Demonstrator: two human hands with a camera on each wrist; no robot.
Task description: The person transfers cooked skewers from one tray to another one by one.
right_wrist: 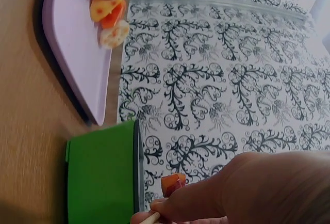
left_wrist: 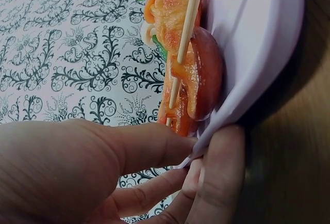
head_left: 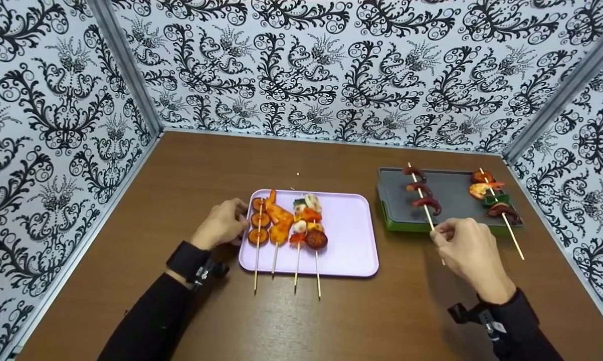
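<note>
My left hand (head_left: 222, 223) pinches the left rim of a pale purple tray (head_left: 351, 235); the left wrist view shows thumb and fingers on either side of that rim (left_wrist: 273, 43). Several food skewers lie side by side on the tray's left half, sticks over its front edge. One carries three round browned slices (head_left: 259, 219). With thumb and fingertips, my right hand (head_left: 470, 250) holds the stick of a skewer (head_left: 425, 205) with three curved dark-red pieces. This skewer slants over the left part of a grey-topped green grill (head_left: 454, 193); whether its food touches the surface, I cannot tell.
Another skewer (head_left: 496, 200) with mixed pieces lies on the grill's right side, its stick past the front edge. The brown table (head_left: 301, 321) is bounded by patterned walls (head_left: 311, 65) at the back and both sides. A strip of table separates tray and grill.
</note>
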